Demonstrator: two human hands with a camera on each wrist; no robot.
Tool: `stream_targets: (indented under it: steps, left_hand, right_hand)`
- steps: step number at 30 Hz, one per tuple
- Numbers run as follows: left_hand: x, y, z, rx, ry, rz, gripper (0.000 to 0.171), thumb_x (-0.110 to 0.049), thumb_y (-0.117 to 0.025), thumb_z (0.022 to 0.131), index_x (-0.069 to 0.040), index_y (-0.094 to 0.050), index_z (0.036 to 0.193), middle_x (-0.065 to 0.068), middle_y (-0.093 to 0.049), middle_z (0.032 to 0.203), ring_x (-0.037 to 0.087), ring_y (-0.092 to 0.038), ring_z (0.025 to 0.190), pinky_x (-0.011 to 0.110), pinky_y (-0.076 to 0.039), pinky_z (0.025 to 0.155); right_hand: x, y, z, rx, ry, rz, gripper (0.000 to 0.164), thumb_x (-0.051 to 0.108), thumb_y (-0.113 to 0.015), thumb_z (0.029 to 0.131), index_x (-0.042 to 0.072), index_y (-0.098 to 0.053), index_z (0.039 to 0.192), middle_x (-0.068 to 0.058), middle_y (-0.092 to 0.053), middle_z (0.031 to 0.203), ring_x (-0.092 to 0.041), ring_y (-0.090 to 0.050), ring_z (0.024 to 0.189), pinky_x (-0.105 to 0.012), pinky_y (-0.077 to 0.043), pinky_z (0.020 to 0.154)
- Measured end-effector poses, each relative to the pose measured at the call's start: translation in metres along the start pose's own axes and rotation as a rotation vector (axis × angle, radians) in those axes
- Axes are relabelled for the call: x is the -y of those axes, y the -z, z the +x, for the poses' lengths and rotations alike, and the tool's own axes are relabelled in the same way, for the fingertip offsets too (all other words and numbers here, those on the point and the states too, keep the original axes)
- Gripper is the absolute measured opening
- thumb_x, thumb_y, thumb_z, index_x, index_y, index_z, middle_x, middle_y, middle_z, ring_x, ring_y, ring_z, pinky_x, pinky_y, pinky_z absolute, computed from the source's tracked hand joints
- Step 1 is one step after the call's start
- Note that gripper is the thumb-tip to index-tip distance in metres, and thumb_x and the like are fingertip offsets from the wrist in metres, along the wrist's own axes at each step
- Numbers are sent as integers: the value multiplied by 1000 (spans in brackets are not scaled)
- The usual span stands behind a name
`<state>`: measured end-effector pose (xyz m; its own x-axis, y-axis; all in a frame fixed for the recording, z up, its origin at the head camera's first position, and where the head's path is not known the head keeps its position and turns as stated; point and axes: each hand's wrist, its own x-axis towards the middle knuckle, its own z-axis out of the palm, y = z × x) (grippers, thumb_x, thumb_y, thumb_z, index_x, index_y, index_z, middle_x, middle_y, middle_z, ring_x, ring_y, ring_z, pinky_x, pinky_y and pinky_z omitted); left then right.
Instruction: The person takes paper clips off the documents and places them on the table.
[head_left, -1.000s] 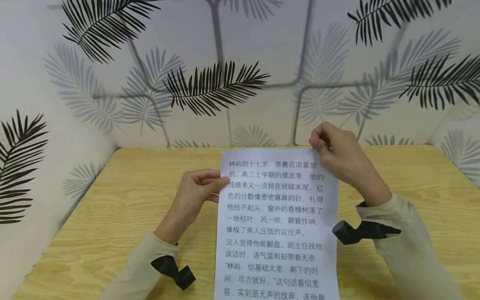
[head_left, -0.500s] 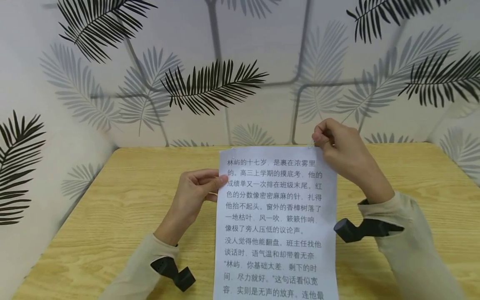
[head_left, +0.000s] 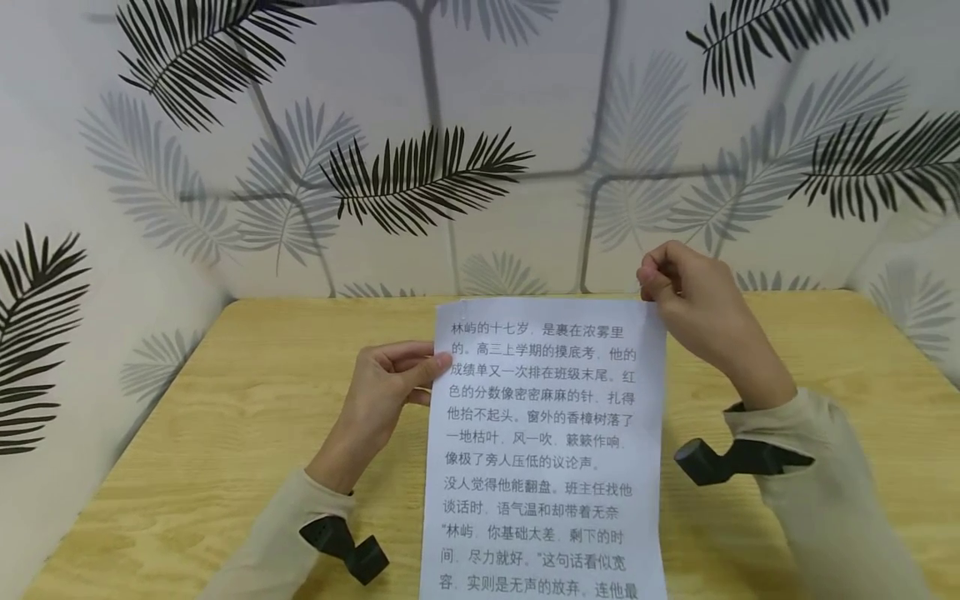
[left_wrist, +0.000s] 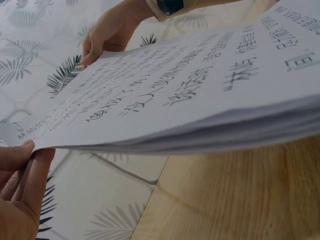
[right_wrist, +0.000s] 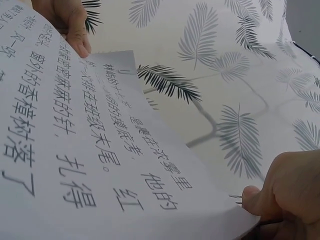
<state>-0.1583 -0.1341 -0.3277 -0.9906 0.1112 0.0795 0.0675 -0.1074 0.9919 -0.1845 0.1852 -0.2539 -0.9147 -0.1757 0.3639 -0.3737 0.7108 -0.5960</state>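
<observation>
A stack of white paper sheets (head_left: 547, 467) printed with lines of Chinese characters is held up over the table, its layered edge showing in the left wrist view. My left hand (head_left: 382, 387) pinches the stack's left edge near the top, thumb on the front. At the upper right corner, my right hand (head_left: 697, 312) has thumb and curled forefinger pressed together on a thin wire paper clip (right_wrist: 236, 199); two wire ends stick out past the thumb. The paper's corner reaches right up to these fingers. Another paper clip (right_wrist: 128, 71) sits on the top left edge.
The wood-grain table (head_left: 225, 417) stretches out beneath both arms. Behind it rises a wall (head_left: 517, 225) patterned with dark and grey leaves. Black camera mounts (head_left: 731, 461) are strapped to the wrists over light sleeves.
My right hand has shifted slightly right, and the clip that showed on the paper's upper right corner no longer shows there. The stack moves slightly left in view; the left hand keeps its pinch.
</observation>
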Motion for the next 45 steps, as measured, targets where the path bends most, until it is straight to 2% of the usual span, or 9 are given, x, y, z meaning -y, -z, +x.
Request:
stream_targets:
  steps: [7,11,21,30,39,45]
  left_hand:
    - [-1,4,0,1,-25,22,28,6,-66,87,19,-61,112,4,-73,81,14,-69,68,22,-55,54]
    - [-2,3,-1,4,-13,20,29,6,-65,88,19,-61,113,4,-73,81,14,-69,68,22,-55,54]
    - [-1,3,-2,0,-18,23,28,5,-65,88,18,-61,113,5,-73,83,14,-69,68,21,-55,54]
    - [-3,2,-3,6,-28,21,28,5,-65,88,18,-61,113,6,-73,83,14,-69,68,21,-55,54]
    - [-5,1,-2,4,-24,13,28,5,-64,89,18,-61,114,4,-73,82,13,-68,66,21,-54,53]
    - [-4,2,-2,-8,-10,10,28,5,-65,89,18,-61,113,4,-73,81,13,-68,66,20,-54,53]
  right_hand:
    - [-22,10,-9,50,-34,-4,14,9,-43,103,-1,-52,98,-11,-57,79,-18,-55,66,-24,-41,51]
    - [-34,15,-16,72,-43,-38,16,11,-42,103,-1,-51,98,-10,-57,76,-15,-53,62,-25,-39,50]
    - [-50,16,-21,128,-54,-77,16,9,-42,103,-4,-52,99,-11,-58,81,-19,-54,67,-24,-42,51]
    - [-64,11,-20,153,-57,-109,17,9,-45,102,-2,-54,94,-9,-58,74,-16,-53,62,-25,-41,51]
    - [-82,5,-21,244,-126,-113,22,14,-42,104,-4,-53,97,-9,-57,77,-18,-53,65,-27,-41,51]
    - [-92,1,-23,273,-151,-104,22,13,-42,104,-6,-53,98,-10,-57,77,-19,-54,66,-27,-42,50]
